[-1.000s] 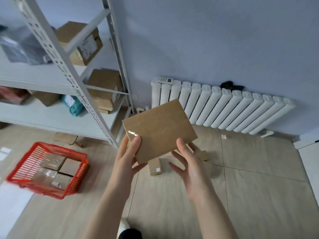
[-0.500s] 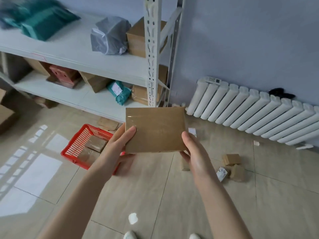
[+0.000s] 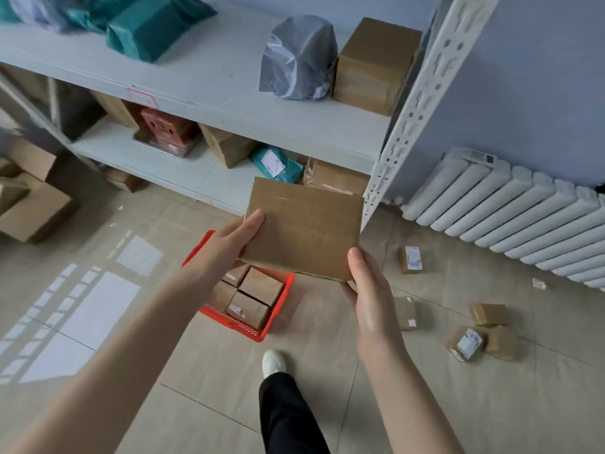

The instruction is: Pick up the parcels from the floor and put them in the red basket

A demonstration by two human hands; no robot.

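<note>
Above the red basket (image 3: 281, 301), a flat brown parcel (image 3: 304, 227) is pinched at its edges by the left hand (image 3: 229, 245) and the right hand (image 3: 368, 290). It is best lowered level onto the four boxes (image 3: 260, 285) visible inside. Five small parcels (image 3: 411, 259) are counted on the floor (image 3: 196, 371), right.

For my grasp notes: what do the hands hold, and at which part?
A flat brown parcel, held by both: left hand at its left edge, right hand at its lower right corner.
</note>
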